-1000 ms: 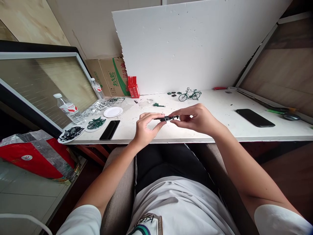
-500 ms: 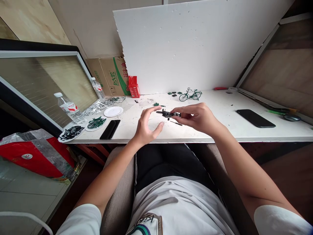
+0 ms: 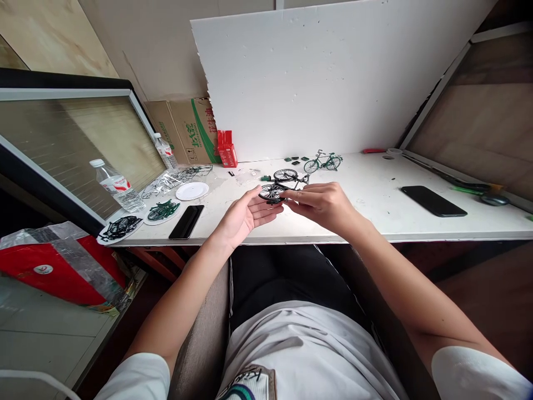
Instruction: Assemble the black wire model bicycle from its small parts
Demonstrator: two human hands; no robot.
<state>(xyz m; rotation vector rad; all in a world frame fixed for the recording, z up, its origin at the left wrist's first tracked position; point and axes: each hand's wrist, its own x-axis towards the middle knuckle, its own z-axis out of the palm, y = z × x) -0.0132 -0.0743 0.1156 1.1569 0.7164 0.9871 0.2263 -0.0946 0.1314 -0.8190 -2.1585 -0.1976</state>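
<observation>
A small black model bicycle [image 3: 272, 192] is in the air over the table's front part, tilted so that both spoked wheels show. My right hand [image 3: 328, 203] pinches it from the right, thumb and fingers closed near the wheel closer to me; the fingers cover part of the frame. My left hand [image 3: 244, 216] is palm up on the other side, fingers stretched out below that wheel and thumb beside its rim. Whether the left fingertips touch the bicycle is unclear. Just behind lies a small green part [image 3: 265, 178]. A finished green model bicycle [image 3: 323, 161] stands farther back.
At left are plates with black parts [image 3: 120, 226] and green parts [image 3: 163, 210], a white plate [image 3: 192, 191], a phone [image 3: 186, 221] and a water bottle [image 3: 119, 186]. Small green pieces [image 3: 296, 160] lie behind. Another phone [image 3: 433, 201] is at right. A white board [image 3: 333, 78] rises behind.
My right hand has turned the black model bicycle from edge-on to show its wheels. My left hand has rolled palm up and come beneath the near wheel.
</observation>
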